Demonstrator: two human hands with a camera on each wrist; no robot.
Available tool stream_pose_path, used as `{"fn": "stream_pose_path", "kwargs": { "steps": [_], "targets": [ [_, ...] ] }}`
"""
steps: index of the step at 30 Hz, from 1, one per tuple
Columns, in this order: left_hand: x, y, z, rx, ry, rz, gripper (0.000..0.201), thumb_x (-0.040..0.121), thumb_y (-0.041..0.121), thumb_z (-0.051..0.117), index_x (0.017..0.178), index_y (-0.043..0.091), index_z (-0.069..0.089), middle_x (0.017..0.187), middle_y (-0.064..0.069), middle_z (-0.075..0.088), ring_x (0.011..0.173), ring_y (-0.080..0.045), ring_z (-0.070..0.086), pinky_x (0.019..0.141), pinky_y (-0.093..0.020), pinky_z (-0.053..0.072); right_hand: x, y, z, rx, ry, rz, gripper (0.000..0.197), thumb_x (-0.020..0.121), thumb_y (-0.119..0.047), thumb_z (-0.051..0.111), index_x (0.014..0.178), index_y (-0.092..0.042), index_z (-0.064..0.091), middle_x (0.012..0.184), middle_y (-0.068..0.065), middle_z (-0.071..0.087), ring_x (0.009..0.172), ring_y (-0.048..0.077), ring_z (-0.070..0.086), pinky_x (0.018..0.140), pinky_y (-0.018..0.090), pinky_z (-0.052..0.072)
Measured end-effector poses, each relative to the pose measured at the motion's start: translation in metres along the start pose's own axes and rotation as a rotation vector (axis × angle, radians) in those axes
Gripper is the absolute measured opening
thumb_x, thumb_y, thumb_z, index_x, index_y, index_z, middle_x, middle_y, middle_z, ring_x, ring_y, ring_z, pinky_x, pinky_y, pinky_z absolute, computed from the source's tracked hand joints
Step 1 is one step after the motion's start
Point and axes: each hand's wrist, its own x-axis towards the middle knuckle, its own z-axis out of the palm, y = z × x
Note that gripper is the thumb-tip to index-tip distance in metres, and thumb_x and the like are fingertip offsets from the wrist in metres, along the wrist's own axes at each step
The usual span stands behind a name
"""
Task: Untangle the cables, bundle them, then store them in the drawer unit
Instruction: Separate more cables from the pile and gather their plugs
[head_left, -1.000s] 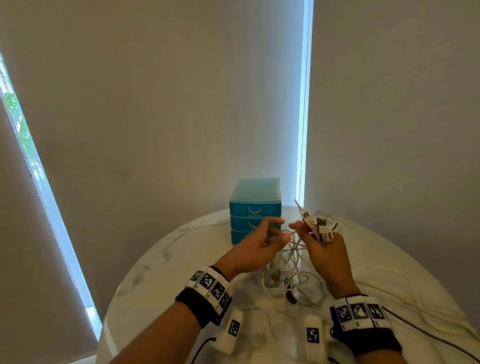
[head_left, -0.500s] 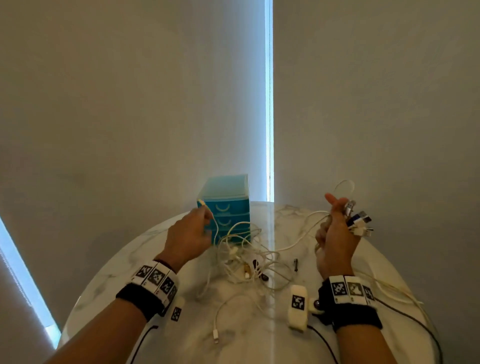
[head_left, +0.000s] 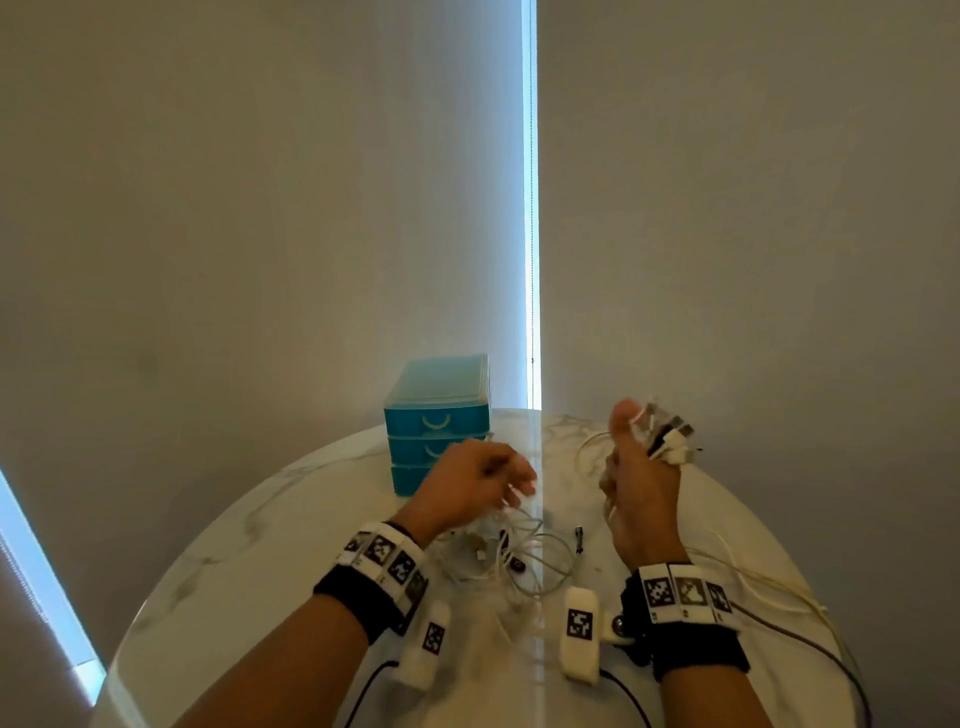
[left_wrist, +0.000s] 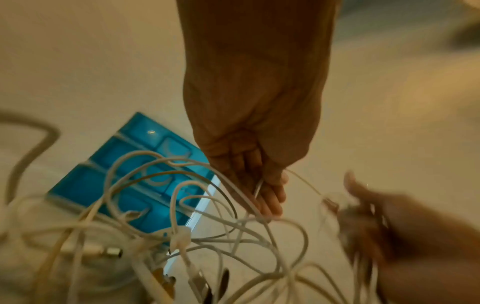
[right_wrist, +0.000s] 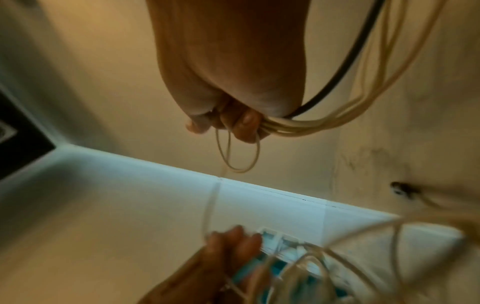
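- The right hand (head_left: 641, 499), raised at about 2 o'clock over the round table (head_left: 270, 540), is closed round a cluster of plugs (head_left: 670, 441); their cords trail off toward 4 o'clock.
- The left hand (head_left: 470, 483) hangs over the tangle of cables (head_left: 511, 558) at the table's middle; the left wrist view shows a thin white strand (left_wrist: 305, 182) caught between thumb and fingers.
- The drawer unit (head_left: 439, 421) stands at 11 o'clock, all drawers closed.
- The cables look light, limp and smooth, so I judge loops will snag and slide; pulling hard would tighten knots.
- Best hold: the stiff plug ends, feeding each cord out slowly.
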Motion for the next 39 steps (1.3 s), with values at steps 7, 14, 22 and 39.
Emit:
{"fn": "stream_pose_path", "kwargs": {
  "steps": [7,14,22,39],
  "targets": [
    [-0.021,-0.02,-0.015,-0.773,0.379,-0.138,0.037,0.108,0.037,0.058,0.129,0.01,0.071,0.121,-0.003,0.08,0.112,-0.023,0.077,0.089,-0.028,0.062,-0.024,0.04,0.028,-0.465,-0.308,-0.146,0.041,0.082,-0.046,0.09,0.114,-0.029,0.071,0.073,-0.005,0.071,0.068,0.01,0.065,0.075,0.032,0.057],
    [-0.032,-0.035,-0.012,-0.827,0.322,-0.025,0.036,0.111,0.031,0.052,0.133,0.009,0.07,0.13,-0.006,0.076,0.126,-0.018,0.07,0.104,-0.028,0.056,-0.032,0.064,0.028,-0.733,-0.624,-0.037,0.027,0.083,-0.048,0.088,0.091,-0.023,0.08,0.087,-0.002,0.081,0.086,0.01,0.076,0.085,0.043,0.059],
    [-0.045,-0.048,-0.018,-0.56,0.189,-0.066,0.054,0.11,0.062,0.033,0.14,0.033,0.067,0.129,0.01,0.076,0.127,-0.008,0.067,0.112,-0.035,0.045,-0.044,0.056,0.043,-0.715,-0.56,-0.226,0.01,0.094,-0.039,0.079,0.093,-0.029,0.082,0.08,-0.008,0.079,0.076,0.006,0.074,0.07,0.023,0.054],
    [-0.038,-0.06,-0.017,0.036,0.06,-0.029,0.025,0.098,0.064,0.063,0.111,0.046,0.074,0.108,0.031,0.074,0.107,0.009,0.064,0.106,-0.04,0.049,-0.015,0.016,0.026,0.282,-0.164,0.112,0.014,0.098,-0.023,0.073,0.11,-0.018,0.075,0.063,-0.008,0.021,0.05,0.008,0.018,0.047,0.022,0.019]
  ]
}}
